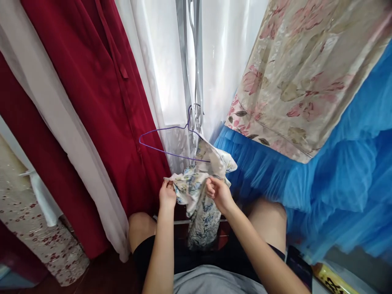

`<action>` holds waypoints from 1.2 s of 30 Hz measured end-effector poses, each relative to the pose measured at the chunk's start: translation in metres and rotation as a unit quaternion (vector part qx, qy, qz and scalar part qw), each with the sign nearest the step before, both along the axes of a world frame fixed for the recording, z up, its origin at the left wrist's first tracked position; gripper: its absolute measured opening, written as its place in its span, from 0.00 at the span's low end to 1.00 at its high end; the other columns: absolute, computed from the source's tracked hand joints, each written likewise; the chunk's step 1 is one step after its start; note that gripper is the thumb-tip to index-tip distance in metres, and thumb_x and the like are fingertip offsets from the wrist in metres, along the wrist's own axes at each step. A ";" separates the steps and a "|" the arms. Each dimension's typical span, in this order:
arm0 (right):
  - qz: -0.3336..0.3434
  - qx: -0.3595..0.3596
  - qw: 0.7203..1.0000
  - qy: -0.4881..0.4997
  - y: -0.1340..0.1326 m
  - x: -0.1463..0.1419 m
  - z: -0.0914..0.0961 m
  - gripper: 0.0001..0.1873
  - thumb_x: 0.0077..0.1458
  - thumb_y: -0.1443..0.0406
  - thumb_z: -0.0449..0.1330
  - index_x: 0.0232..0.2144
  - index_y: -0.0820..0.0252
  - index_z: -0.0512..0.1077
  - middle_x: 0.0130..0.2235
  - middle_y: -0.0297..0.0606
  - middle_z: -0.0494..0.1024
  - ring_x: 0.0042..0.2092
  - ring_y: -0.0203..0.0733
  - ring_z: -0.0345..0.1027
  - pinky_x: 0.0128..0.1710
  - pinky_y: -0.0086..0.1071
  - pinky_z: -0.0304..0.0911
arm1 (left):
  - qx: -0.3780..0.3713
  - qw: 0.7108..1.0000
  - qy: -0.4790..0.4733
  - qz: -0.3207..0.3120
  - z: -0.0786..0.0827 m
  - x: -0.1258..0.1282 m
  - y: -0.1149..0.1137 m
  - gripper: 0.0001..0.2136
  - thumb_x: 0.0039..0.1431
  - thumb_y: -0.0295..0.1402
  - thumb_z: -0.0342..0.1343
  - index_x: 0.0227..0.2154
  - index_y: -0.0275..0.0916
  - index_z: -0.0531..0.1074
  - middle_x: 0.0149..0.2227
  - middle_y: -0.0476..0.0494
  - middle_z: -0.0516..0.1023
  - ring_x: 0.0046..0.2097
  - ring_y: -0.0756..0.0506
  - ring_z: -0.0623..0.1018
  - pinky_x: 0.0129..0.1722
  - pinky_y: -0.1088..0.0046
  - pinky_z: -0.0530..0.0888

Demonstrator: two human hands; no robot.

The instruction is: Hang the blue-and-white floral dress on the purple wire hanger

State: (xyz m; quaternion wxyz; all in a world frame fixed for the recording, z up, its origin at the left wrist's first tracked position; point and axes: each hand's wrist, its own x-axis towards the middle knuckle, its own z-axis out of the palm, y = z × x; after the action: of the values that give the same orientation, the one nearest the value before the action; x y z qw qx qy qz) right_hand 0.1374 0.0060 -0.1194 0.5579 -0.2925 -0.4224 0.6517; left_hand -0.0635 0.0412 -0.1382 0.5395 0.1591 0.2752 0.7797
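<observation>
A small white garment with a blue floral print [200, 196] hangs partly on a thin purple wire hanger [171, 141]. The hanger's hook is caught on a metal frame [191, 81] in front of me. My left hand [167, 194] pinches the garment's left edge. Closed on the cloth just right of it is my right hand [218, 192]. The lower part of the garment drops between my bare knees. The hanger's left arm sticks out bare; its right side is under the cloth.
A dark red dress [101, 102] and a white sheer cloth [61, 134] hang at the left. A blue tulle skirt [321, 179] and a beige pink-flowered fabric [306, 73] fill the right. White curtain behind. A yellow object [332, 279] lies on the floor at lower right.
</observation>
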 end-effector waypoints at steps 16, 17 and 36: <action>-0.209 0.246 0.909 -0.263 -0.060 0.011 -0.031 0.21 0.59 0.60 0.64 0.51 0.56 0.64 0.45 0.39 0.69 0.45 0.44 0.64 0.47 0.37 0.63 | 0.165 0.821 0.546 0.032 0.049 0.096 -0.108 0.10 0.69 0.39 0.54 0.40 0.41 0.79 0.42 0.41 0.75 0.46 0.42 0.76 0.49 0.68 0.72; -0.204 0.258 0.905 -0.269 -0.060 0.014 -0.029 0.16 0.61 0.60 0.63 0.49 0.56 0.67 0.43 0.39 0.70 0.44 0.44 0.64 0.46 0.37 0.63 | 0.159 0.820 0.549 0.024 0.048 0.093 -0.108 0.11 0.69 0.39 0.54 0.41 0.41 0.79 0.40 0.42 0.77 0.45 0.42 0.77 0.48 0.68 0.71; -0.221 0.345 0.842 -0.351 0.050 0.166 0.078 0.18 0.61 0.49 0.61 0.33 0.57 0.76 0.35 0.35 0.76 0.40 0.47 0.68 0.42 0.34 0.62 | 0.108 0.696 0.695 -0.143 -0.001 0.060 -0.086 0.15 0.65 0.44 0.56 0.31 0.37 0.75 0.31 0.46 0.77 0.36 0.43 0.75 0.37 0.71 0.68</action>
State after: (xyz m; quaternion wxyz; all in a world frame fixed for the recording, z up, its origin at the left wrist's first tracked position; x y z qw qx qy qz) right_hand 0.3035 0.0563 -0.0419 0.5663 -0.3758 -0.7120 0.1766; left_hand -0.0037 -0.0453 -0.1392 0.2783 0.7503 0.4594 0.3853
